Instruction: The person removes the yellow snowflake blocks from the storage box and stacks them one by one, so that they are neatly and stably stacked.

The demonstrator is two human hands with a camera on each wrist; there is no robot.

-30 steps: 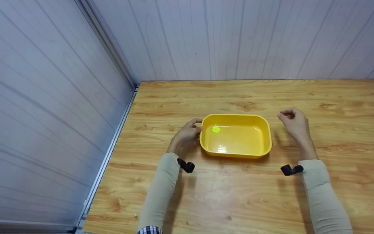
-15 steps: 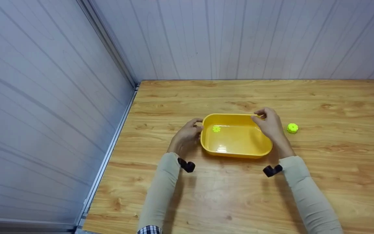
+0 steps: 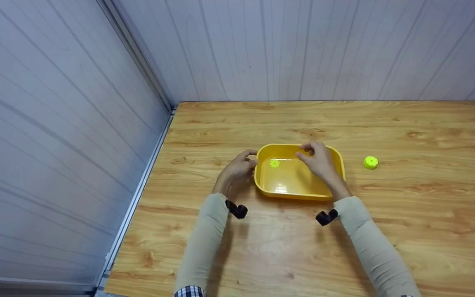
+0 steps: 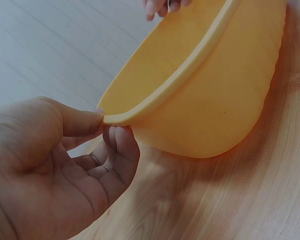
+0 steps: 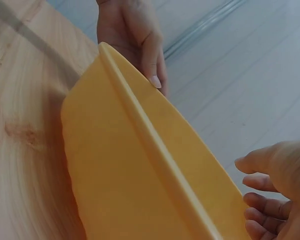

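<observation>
Nearest on the wooden counter (image 3: 262, 247), the left hand (image 3: 237, 171) has its grip pinched on the left rim of the yellow tub (image 3: 287, 187), thumb above and fingers (image 4: 121, 150) beneath. The right hand (image 3: 319, 160) hovers over the tub, grip released, fingers loosely bent. A green piece (image 3: 274, 163) lies inside the tub; another green piece (image 3: 371, 162) sits farther right, well apart.
</observation>
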